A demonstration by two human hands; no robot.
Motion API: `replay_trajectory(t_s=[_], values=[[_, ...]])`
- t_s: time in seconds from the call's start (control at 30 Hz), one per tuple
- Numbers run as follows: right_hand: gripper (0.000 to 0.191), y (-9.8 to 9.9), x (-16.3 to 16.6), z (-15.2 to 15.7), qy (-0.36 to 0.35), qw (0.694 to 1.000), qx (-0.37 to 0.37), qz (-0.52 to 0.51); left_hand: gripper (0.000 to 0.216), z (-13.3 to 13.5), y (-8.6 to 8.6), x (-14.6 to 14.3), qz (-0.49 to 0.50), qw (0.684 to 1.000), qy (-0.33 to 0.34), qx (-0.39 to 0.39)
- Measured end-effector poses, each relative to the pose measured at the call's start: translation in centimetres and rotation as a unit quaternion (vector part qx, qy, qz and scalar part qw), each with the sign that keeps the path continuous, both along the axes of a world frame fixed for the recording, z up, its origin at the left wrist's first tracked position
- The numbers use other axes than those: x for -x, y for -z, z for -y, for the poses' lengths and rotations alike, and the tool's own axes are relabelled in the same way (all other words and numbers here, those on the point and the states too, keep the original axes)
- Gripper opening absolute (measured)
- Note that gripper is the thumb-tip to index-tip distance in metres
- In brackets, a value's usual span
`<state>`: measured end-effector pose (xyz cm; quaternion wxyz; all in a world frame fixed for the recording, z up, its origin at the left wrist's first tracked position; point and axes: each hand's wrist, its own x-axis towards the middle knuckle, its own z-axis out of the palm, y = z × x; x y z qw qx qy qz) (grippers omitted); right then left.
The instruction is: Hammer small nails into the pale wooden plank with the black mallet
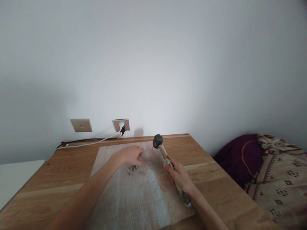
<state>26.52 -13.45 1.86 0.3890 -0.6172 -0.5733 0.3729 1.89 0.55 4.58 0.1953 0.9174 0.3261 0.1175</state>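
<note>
My right hand (177, 174) is wrapped round the handle of a mallet (163, 151), whose dark, rounded head points up and away from me. The handle's lower end sticks out below my fist. My left hand (130, 155) hovers over the pale board (134, 201), its fingers curled and smeared by motion. Just beneath those fingers lie some small grey fragments (133, 167), too blurred to name. Whether the left fingers hold a piece cannot be made out. The board lies flat on the wooden tabletop (206, 172).
Behind the table is a white wall (153, 64) with a wall socket (117, 124) and a blank plate (81, 125). A white cable (96, 142) and a black one run along the table's back left. Patterned fabric (283, 185) and a purple cushion-like bundle (237, 156) lie beyond the right edge.
</note>
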Motion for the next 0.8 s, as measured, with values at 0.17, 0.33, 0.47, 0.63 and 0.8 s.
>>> replay_trajectory(t_s=[0.17,0.33,0.47,0.63,0.8], values=[[0.052,0.2,0.1,0.0,0.004,1.0,0.009,-0.009,0.022,1.0,0.4,-0.6,0.035,0.999,-0.002,-0.005],[0.053,0.3,0.1,0.0,-0.001,1.0,0.009,-0.011,0.019,-1.1,1.5,-2.5,0.178,0.982,-0.023,0.056],[0.05,0.2,0.1,0.1,-0.005,1.0,0.003,-0.017,0.017,-2.6,3.0,-3.1,0.229,0.969,-0.079,0.059],[0.049,0.2,0.3,0.2,-0.001,0.999,0.001,-0.039,0.013,-2.8,4.5,-2.9,0.247,0.963,-0.088,0.069],[0.037,-0.5,1.4,-0.3,0.006,0.997,-0.003,-0.072,0.013,-2.4,4.5,-3.1,0.242,0.966,-0.072,0.062]])
